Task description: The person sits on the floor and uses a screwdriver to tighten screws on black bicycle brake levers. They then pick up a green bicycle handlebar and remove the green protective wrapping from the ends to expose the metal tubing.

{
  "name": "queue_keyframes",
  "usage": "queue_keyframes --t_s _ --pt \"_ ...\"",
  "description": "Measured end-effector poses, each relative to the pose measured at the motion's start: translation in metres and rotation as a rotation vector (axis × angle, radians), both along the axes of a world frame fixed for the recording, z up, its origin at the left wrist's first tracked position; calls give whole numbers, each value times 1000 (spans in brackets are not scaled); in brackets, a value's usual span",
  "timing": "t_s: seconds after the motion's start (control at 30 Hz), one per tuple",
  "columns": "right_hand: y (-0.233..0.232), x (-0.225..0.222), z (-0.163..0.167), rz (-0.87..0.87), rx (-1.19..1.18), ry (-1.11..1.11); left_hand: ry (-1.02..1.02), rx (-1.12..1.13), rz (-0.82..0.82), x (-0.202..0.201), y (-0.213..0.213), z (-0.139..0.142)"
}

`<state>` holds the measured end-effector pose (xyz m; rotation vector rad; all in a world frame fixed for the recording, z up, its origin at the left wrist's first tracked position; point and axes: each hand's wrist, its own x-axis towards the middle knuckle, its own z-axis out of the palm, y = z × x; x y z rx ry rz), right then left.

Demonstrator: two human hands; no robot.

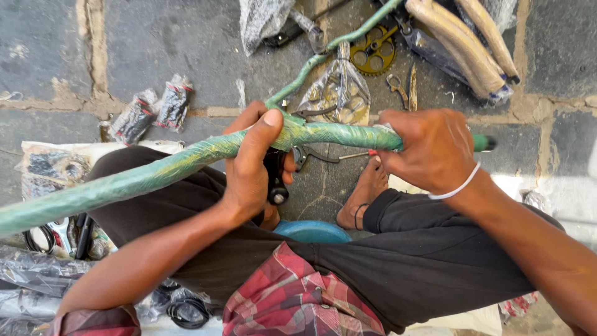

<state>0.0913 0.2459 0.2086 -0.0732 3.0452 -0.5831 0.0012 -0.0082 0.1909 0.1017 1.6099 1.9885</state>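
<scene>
- While the green wrapped frame tube (186, 163) is held across the middle of the frame, over the lap, it is clamped by the left hand (252, 165), whose fingers are closed around it with the thumb laid on top.
- Right of centre, the same tube is gripped by the right hand (429, 149), closed tightly over it near the end, where a bare dark green tip (484, 143) shows.
- A slip is judged possible: the plastic wrapping looks smooth, and a twist or pull from either fist could let the tube turn or slide out.
- A pinch is judged possible too, since a black brake lever with its fitting (277, 180) hangs right under the left fingers and could catch them if the tube rotates.
- A bare foot (367, 190) lies just below the tube, so a dropped end could land on it.
- At upper centre, a clear plastic bag (339, 93) of metal parts lies on the stone floor (50, 43); it is pouch-shaped, knotted at the top, with no label readable.
- Just above it, a yellowish toothed sprocket (373, 53) rests beside a dark bag.
- At upper left, two small black-and-red packets (155, 109) in clear wrap lie side by side; their print is too small to tell.
- At upper right, tan rolled tyres (463, 40) rest partly in clear plastic.
- At lower left, more clear-wrapped black parts (186, 308) are seen.
</scene>
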Motion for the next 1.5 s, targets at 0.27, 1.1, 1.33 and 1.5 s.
queue_keyframes --t_s 0.27,1.1,1.33,1.5 --pt "-13 -6 -10 16 -295 -368 538 -13 -299 -11 6 -7" --pt "42 6 0 124 175 526 -251 63 96 -52 -17 0" --pt "47 25 -8 -28 -483 192 -50 46 64 -49 -31 8" --pt "73 29 -4 -188 -981 -262 27 142 -30 -46 -33 -1"
